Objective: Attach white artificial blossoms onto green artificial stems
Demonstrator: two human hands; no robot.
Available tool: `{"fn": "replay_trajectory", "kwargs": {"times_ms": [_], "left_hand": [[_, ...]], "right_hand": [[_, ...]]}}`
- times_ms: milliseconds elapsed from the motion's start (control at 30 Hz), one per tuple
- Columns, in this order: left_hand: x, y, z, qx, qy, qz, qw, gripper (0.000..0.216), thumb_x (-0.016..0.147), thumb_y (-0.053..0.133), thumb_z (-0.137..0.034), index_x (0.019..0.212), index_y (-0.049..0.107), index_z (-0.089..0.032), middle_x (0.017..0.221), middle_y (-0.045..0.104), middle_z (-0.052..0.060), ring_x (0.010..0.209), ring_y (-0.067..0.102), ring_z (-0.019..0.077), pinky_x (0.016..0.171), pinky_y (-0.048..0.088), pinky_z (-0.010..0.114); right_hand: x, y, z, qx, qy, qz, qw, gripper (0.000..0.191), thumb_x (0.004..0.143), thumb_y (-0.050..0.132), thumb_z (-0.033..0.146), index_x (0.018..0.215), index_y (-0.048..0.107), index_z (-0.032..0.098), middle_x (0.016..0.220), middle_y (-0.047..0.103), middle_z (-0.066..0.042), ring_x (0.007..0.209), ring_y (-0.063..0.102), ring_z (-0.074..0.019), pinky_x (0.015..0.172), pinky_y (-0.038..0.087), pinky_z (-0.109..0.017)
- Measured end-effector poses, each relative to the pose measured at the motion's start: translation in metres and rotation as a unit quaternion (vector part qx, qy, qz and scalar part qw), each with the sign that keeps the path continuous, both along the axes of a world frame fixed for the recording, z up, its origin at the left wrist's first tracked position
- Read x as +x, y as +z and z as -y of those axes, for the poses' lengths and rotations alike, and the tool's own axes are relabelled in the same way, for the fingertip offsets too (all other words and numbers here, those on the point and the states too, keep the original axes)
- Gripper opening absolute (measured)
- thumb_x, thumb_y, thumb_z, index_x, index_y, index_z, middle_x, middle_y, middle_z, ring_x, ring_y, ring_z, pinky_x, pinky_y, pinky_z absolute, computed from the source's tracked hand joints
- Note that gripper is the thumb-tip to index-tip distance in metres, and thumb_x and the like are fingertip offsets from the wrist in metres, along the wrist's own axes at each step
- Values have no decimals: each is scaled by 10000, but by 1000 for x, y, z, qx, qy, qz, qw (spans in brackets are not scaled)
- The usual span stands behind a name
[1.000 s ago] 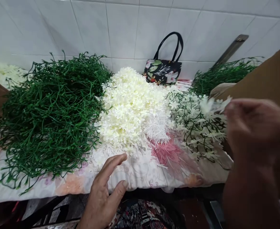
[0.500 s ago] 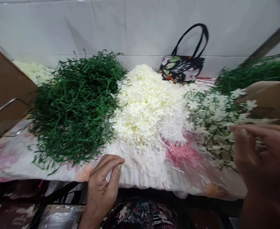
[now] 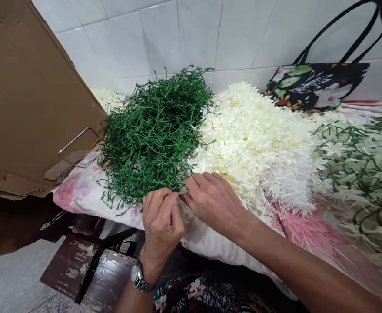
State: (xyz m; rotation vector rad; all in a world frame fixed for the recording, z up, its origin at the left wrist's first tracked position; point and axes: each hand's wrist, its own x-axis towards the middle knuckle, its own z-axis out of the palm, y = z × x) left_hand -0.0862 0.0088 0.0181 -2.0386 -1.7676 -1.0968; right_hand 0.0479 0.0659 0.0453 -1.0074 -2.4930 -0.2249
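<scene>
My left hand [image 3: 163, 217], with a wristwatch [image 3: 139, 276] on its wrist, is closed in a pinch at the front edge of the green plastic stems [image 3: 151, 139]. Touching or nearly touching it, my right hand [image 3: 210, 200] has its fingers curled and pressed together. Whatever lies between the two sets of fingertips is small and mostly hidden; a dark green bit shows there. Just behind and right of my hands rises a heap of cream-white artificial flower heads [image 3: 243, 134]. White thin bristly pieces [image 3: 290, 182] lie at its right side.
Flowers joined to green stems [image 3: 367, 174] are piled at the right. A floral black handbag [image 3: 317, 87] stands against the tiled wall [image 3: 194, 39]. A cardboard box [image 3: 37, 100] with a metal wire handle [image 3: 76, 141] is at the left. A patterned cloth [image 3: 89, 204] covers the work surface.
My right hand has come from the flowering stems at the right to meet my left hand by the green stems. The view has turned left.
</scene>
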Motion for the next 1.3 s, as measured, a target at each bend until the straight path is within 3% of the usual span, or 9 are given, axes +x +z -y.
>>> {"fn": "replay_trajectory", "kwargs": {"times_ms": [133,367,567,767,833,933,1033,1100,1300], "left_hand": [[-11,-1,-5,21,17,5,1000,227,792,443,-25,870,632,-126,853,606,106,851,554,213,749,431,336],[-18,-8,-5,3,47,-12,999,213,798,448,-48,843,637,-135,875,628,104,847,555,221,758,393,357],[-15,-6,-5,2,55,-25,998,193,783,478,-58,837,642,-144,859,652,96,832,572,227,751,388,369],[10,10,14,-15,-54,140,988,157,820,490,-142,862,641,-153,815,644,68,784,590,179,719,455,306],[21,14,20,-185,-96,270,940,239,863,469,-288,773,638,-145,685,619,41,616,562,142,575,441,255],[35,16,25,-446,-164,476,740,499,838,405,-543,667,616,-124,549,572,32,414,471,102,394,354,220],[48,16,26,-526,-175,589,588,487,749,511,-581,682,617,-111,547,580,41,405,476,100,392,366,217],[55,17,26,-520,-168,612,572,367,685,632,-479,659,612,-114,535,564,20,444,485,98,447,398,223],[68,13,28,-450,-135,636,612,129,638,658,-245,673,617,-127,568,594,11,550,526,109,580,439,236]], "right_hand": [[-17,-3,-7,31,6,17,999,187,744,490,1,649,548,152,606,599,-55,573,547,-183,565,331,-291],[22,3,6,65,-29,-40,997,237,804,440,72,599,504,173,534,514,-20,485,443,-141,516,299,-274],[58,-10,25,-43,-38,-113,992,215,840,415,117,654,503,181,555,509,4,502,465,-122,530,325,-268],[78,-18,50,-73,-35,-185,979,167,847,453,99,712,517,173,611,540,-5,561,504,-119,552,373,-258],[81,-16,57,-42,-29,-171,984,157,843,467,75,723,513,164,617,543,-20,587,508,-135,571,383,-274],[86,-17,68,1,-7,-142,990,146,820,467,25,769,513,153,642,556,-45,640,508,-163,597,388,-300],[92,-22,77,-4,50,-132,990,147,831,422,31,841,515,144,689,568,-61,689,508,-180,615,393,-314],[94,-26,82,-13,88,-129,988,174,848,376,41,859,517,141,706,572,-62,690,504,-177,625,397,-321],[94,-35,94,-23,114,-108,987,253,881,313,58,826,550,127,655,562,-45,623,475,-152,592,397,-305]]}}
